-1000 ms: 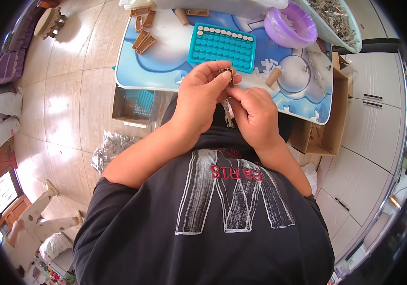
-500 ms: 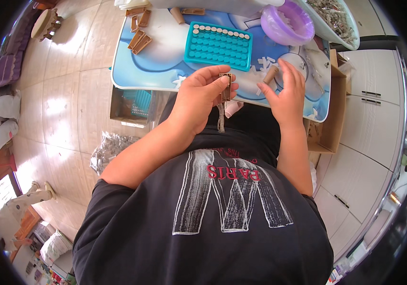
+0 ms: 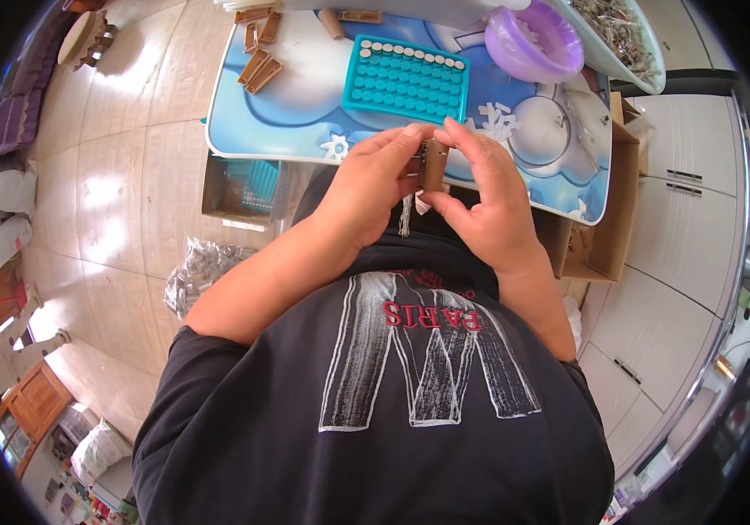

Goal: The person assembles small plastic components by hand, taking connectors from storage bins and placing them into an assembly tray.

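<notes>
My left hand (image 3: 364, 179) pinches a narrow brown plastic casing half (image 3: 421, 159) with small parts inside, mostly hidden by the fingers. Pale wires (image 3: 405, 217) dangle below it over my lap. Between the thumb and fingers of my right hand (image 3: 495, 197) is a smooth brown casing cover (image 3: 435, 166), set upright against the open side of the left piece. Whether the two are fully seated cannot be seen. Just beyond my hands lies a teal tray (image 3: 406, 83) of round wells, its top row holding white round pieces.
The blue patterned table (image 3: 296, 131) carries several brown casing pieces (image 3: 261, 72) at far left and white strips (image 3: 495, 122) on the right. A purple bowl (image 3: 559, 61) and a tub of wired parts (image 3: 616, 35) stand far right. Cardboard boxes (image 3: 624, 192) flank the table.
My right hand has carried the brown casing cover leftward and laid it against the casing half in my left hand. The left hand has barely moved.
</notes>
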A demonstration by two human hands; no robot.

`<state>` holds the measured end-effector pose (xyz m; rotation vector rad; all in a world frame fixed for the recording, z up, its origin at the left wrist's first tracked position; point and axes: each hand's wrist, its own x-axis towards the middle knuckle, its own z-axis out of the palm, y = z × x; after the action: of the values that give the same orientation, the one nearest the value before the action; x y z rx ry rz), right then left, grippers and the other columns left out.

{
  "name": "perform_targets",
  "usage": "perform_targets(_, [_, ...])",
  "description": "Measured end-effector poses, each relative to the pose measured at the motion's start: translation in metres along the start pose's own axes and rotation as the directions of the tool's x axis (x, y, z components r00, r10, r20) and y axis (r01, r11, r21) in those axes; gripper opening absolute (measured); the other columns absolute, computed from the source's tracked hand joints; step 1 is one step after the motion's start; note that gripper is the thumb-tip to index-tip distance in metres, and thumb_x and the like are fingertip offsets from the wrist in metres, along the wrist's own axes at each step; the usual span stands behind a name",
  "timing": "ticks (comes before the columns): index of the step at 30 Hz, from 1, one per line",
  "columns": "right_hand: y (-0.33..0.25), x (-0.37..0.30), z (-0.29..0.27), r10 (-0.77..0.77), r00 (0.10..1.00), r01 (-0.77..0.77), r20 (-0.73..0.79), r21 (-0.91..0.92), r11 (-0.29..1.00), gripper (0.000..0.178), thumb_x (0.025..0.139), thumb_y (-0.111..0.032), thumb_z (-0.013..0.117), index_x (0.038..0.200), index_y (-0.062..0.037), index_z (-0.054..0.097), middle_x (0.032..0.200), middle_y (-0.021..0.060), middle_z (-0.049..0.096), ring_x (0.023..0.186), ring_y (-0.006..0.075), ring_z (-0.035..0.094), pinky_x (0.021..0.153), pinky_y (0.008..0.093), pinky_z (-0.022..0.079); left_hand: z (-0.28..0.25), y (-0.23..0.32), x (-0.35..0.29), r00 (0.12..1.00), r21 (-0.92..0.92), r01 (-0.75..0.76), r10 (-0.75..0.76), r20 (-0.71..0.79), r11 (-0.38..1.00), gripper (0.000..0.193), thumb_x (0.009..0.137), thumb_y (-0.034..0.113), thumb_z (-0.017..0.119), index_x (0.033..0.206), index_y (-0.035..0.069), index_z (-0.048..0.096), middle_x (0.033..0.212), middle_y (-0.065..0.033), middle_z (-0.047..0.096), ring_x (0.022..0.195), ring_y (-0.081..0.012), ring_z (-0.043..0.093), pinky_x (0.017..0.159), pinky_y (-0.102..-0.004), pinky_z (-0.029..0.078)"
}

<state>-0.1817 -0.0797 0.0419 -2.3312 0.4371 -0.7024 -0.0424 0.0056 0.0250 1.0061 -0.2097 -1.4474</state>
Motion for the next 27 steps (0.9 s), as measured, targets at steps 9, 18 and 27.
perform_targets(9, [0.001, -0.002, 0.008, 0.000, 0.999, -0.001, -0.037, -0.020, 1.000, 0.076, 0.060, -0.003, 0.078, 0.129, -0.0067, 0.046, 0.111, 0.0104, 0.060, 0.101, 0.0300, 0.057, 0.086, 0.0383, 0.046, 0.006, -0.001, -0.002, 0.999, -0.079, -0.025, 0.023, -0.030, 0.997, 0.035, 0.096, 0.023, 0.046, 0.117, -0.003, 0.054, 0.096, -0.0095, 0.059, 0.085, -0.0166, 0.058, 0.073, -0.0294, 0.050])
perform_targets(18, [0.007, -0.006, 0.011, -0.006, 0.997, 0.005, -0.076, -0.011, 1.000, 0.077, 0.060, -0.003, 0.079, 0.129, -0.0066, 0.046, 0.111, 0.0102, 0.060, 0.100, 0.0301, 0.058, 0.084, 0.0375, 0.047, 0.007, -0.001, -0.003, 0.997, 0.099, -0.067, 0.065, 0.030, 0.993, 0.031, 0.089, 0.006, 0.054, 0.119, -0.003, 0.055, 0.094, -0.0067, 0.058, 0.082, -0.0132, 0.057, 0.069, -0.0253, 0.050])
perform_targets(27, [0.010, -0.006, -0.008, 0.278, 0.960, -0.276, 0.027, 0.252, 0.928, 0.028, 0.076, -0.011, 0.072, 0.101, -0.0003, 0.063, 0.096, 0.0084, 0.059, 0.083, 0.0174, 0.057, 0.078, 0.0269, 0.046, 0.011, -0.006, -0.013, 0.850, 0.645, -0.504, 0.461, 0.255, 0.574, 0.085, 0.077, -0.008, 0.062, 0.145, 0.007, 0.013, 0.109, -0.0174, 0.059, 0.086, -0.0228, 0.061, 0.078, -0.0313, 0.050])
